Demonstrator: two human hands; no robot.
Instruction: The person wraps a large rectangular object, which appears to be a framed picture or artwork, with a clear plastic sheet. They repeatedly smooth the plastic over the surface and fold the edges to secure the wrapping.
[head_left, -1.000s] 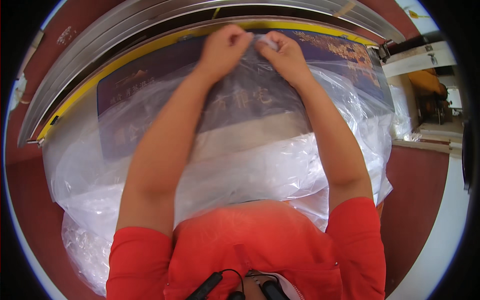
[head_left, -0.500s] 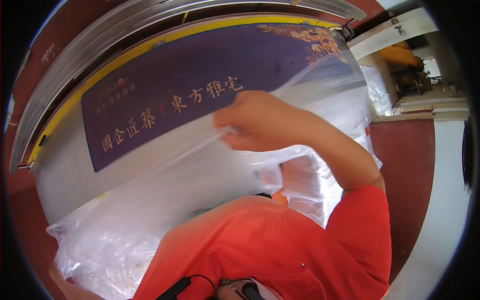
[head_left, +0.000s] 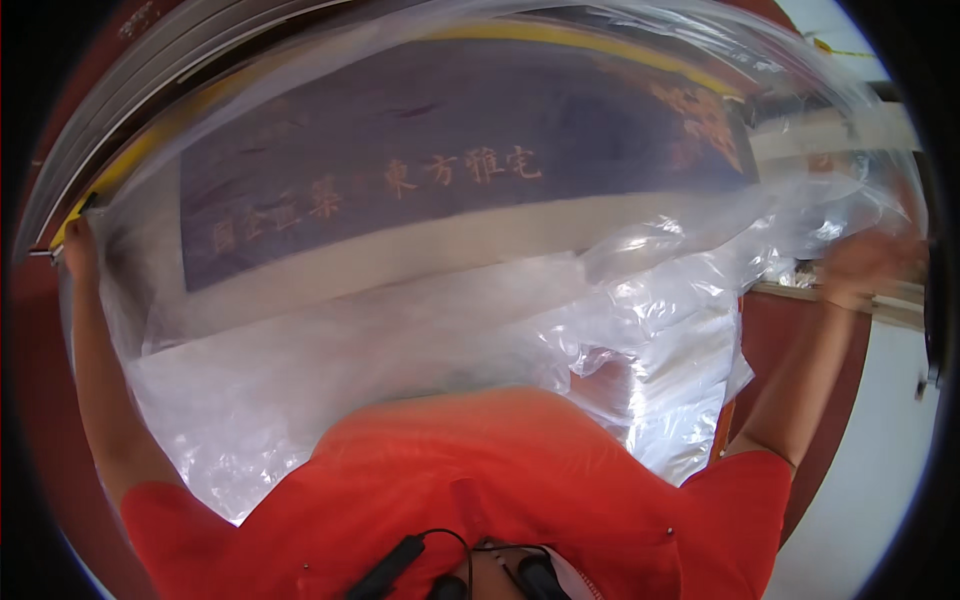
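Note:
A large clear plastic sheet [head_left: 400,310] is spread wide between my arms and billows over a long panel. Beneath it shows the panel's dark purple mat [head_left: 560,130], with pale characters and a golden leaf pattern at the right end. My left hand [head_left: 80,248] is closed on the sheet's edge at the panel's far left corner. Stretched far out to the right, my right hand [head_left: 872,262] is blurred and partly behind the film; the sheet's edge runs into it, and the hand appears closed on it.
Beyond the panel's yellow edge strip [head_left: 150,150] run curved-looking metal rails [head_left: 110,130]. At the right, a ledge [head_left: 895,305] and a cluttered opening lie beside a dark red and white wall [head_left: 895,400]. More crumpled plastic [head_left: 680,350] hangs near my body.
My right hand has swung from the middle out to the far right, drawing the plastic over the mat. My left hand has risen from the lower left to the panel's left corner.

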